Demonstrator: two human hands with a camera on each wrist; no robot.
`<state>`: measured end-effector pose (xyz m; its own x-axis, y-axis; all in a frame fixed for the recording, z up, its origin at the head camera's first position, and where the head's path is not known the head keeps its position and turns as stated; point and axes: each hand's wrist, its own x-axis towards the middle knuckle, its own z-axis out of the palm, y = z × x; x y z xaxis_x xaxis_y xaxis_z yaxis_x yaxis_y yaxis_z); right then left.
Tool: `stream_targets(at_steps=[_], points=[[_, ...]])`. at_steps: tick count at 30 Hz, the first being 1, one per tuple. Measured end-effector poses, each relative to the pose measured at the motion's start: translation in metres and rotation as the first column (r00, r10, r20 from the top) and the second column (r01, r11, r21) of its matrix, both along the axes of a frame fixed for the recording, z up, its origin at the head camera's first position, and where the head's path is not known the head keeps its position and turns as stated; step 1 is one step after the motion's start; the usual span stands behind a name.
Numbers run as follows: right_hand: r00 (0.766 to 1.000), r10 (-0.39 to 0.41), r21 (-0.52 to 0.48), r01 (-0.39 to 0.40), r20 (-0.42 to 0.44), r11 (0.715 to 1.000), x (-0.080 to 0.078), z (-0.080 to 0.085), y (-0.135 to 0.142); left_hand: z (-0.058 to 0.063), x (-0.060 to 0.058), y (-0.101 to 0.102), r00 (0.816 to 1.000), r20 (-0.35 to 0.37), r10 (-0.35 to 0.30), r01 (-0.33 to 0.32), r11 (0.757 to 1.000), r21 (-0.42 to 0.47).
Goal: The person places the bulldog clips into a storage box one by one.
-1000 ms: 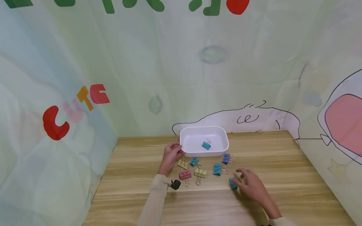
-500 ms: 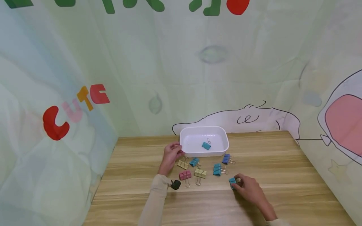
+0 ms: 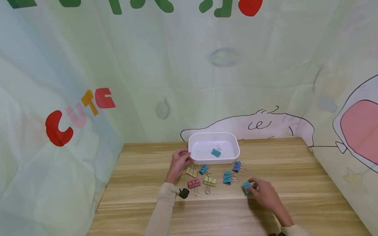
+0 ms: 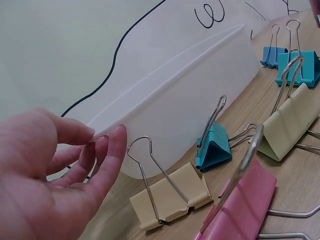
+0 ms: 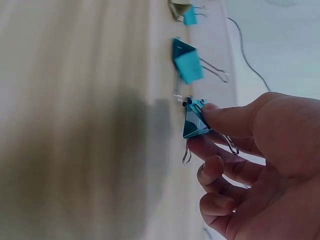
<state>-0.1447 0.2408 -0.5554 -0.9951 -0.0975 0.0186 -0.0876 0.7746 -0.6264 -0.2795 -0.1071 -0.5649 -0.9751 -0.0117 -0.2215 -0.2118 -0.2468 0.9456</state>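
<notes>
My left hand [image 3: 178, 163] pinches the near-left corner of the white plastic tray [image 4: 165, 115], thumb on the rim and fingertips below it. One teal binder clip [image 3: 216, 152] lies inside the tray. My right hand [image 3: 264, 194] holds another teal binder clip [image 5: 196, 119] between thumb and fingers, its wire handles sticking out. In front of the tray lie a cream binder clip [image 4: 170, 197], a small teal binder clip [image 4: 214, 145], a pink binder clip [image 3: 193, 183], a pale yellow binder clip [image 3: 209, 181], a larger teal binder clip [image 3: 227, 177] and a blue binder clip [image 3: 237, 166].
The wooden table [image 3: 141, 183] ends at the back against a printed cloth backdrop [image 3: 147, 82]. The tray stands right at that back edge. Cloth also hangs along the left and right sides.
My right hand has closed its fingers on the teal binder clip and shifted it slightly up and to the right. My left hand stays at the tray.
</notes>
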Motion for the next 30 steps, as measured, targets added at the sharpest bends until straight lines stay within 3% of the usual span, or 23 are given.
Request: stream_targets(at_steps=[9, 16, 23, 30], points=[[0.987, 0.077, 0.065, -0.068, -0.142, 0.996, -0.031, 0.042, 0.007, 0.001, 0.001, 0.000, 1.000, 0.004, 0.003, -0.003, 1.000, -0.002], [0.963, 0.123, 0.103, -0.100, -0.239, 0.990, -0.067, 0.079, -0.005, 0.001, 0.001, 0.000, 1.000, 0.007, 0.010, -0.010, 1.000, 0.007], [0.975, 0.159, 0.166, -0.133, -0.158, 0.977, -0.101, 0.105, -0.025, 0.001, 0.002, -0.002, 1.000, 0.018, 0.005, -0.005, 1.000, 0.003], [0.981, 0.179, 0.210, -0.160, -0.075, 0.964, -0.111, 0.110, -0.040, 0.000, 0.001, -0.003, 1.000, -0.018, -0.008, 0.008, 1.000, 0.004]])
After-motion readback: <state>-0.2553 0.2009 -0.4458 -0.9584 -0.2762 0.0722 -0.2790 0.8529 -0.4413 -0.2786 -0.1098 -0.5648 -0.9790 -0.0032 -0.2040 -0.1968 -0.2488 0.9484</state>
